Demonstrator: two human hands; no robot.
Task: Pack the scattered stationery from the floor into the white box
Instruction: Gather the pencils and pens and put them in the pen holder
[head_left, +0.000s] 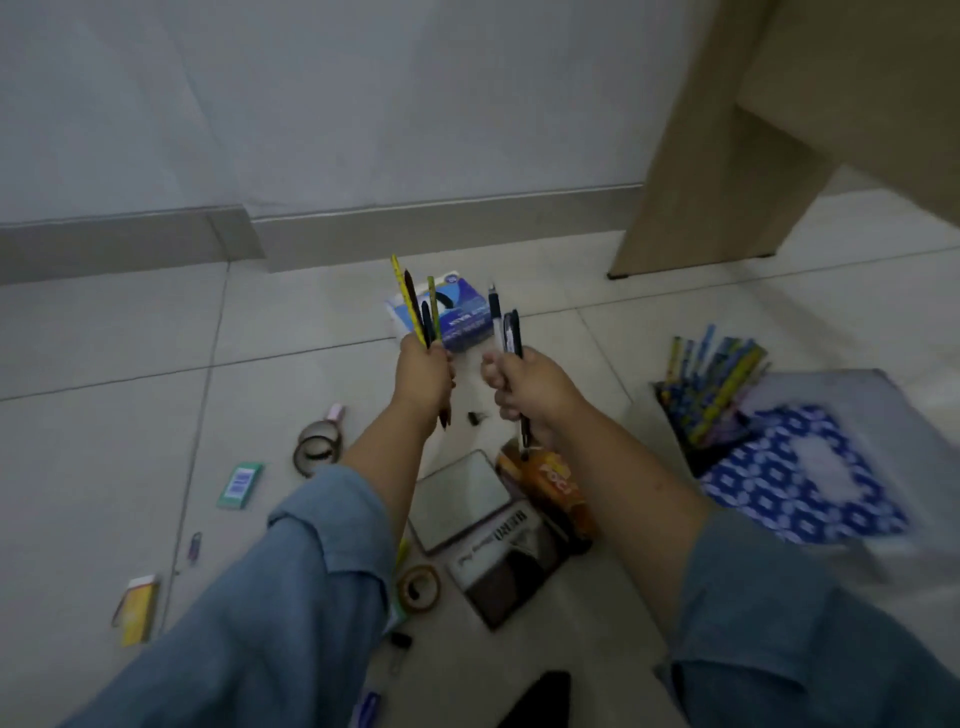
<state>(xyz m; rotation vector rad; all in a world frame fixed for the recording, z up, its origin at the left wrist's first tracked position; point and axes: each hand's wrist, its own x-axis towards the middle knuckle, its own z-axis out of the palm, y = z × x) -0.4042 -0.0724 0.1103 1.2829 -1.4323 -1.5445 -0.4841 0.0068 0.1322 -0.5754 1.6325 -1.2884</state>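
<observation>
Pencils (413, 306) gripped by left hand (423, 374) fingers (450, 370), pens (508, 330) by right hand (530, 389) — floor box (498, 569) reads "HERO".

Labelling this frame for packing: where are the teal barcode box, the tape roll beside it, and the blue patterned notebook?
teal barcode box (240, 486): head view, top face.
tape roll (316, 431): head view, upper wall.
blue patterned notebook (769, 499): head view, cover.

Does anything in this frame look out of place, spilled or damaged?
Nothing looks damaged. Loose stationery lies scattered on the floor: a tape roll, a green packet and a yellow pad left of the arms. The left hand and right hand each grip pens; pencils in the white box lean unevenly.
</observation>
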